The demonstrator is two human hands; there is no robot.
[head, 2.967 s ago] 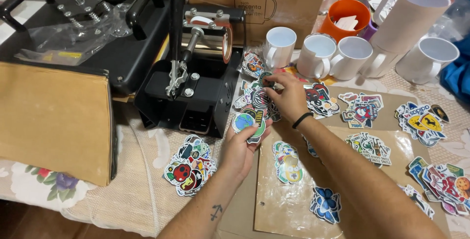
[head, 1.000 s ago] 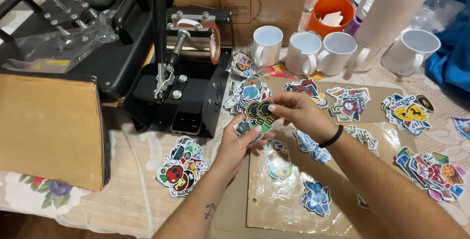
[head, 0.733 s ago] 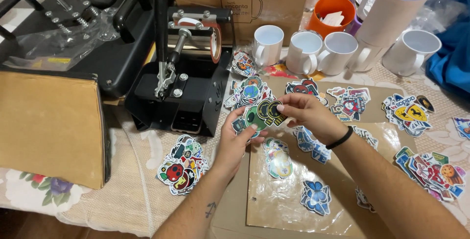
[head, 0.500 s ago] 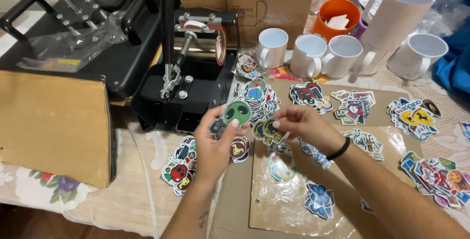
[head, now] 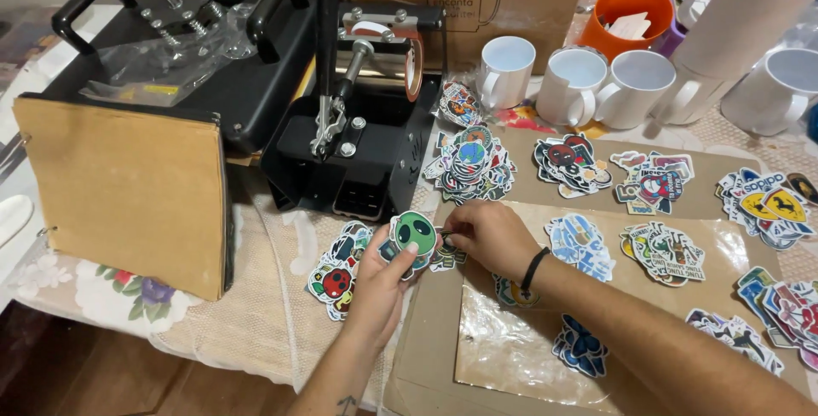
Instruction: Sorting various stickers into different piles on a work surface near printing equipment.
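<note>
the orange cup (head: 628, 15) holds pale paper slips; the four white mugs (head: 504, 68) beside it look empty and glossy. the left hand (head: 381, 284) is clamped on a fan of stickers (head: 415, 235), a round green alien face on top, held just above the surface (head: 256, 331) in front of the black press (head: 358, 143). the right hand (head: 490, 241) pinches the fan's right edge. flat die-cut sticker piles (head: 470, 163) lie on shiny film over brown cardboard (head: 426, 356).
</note>
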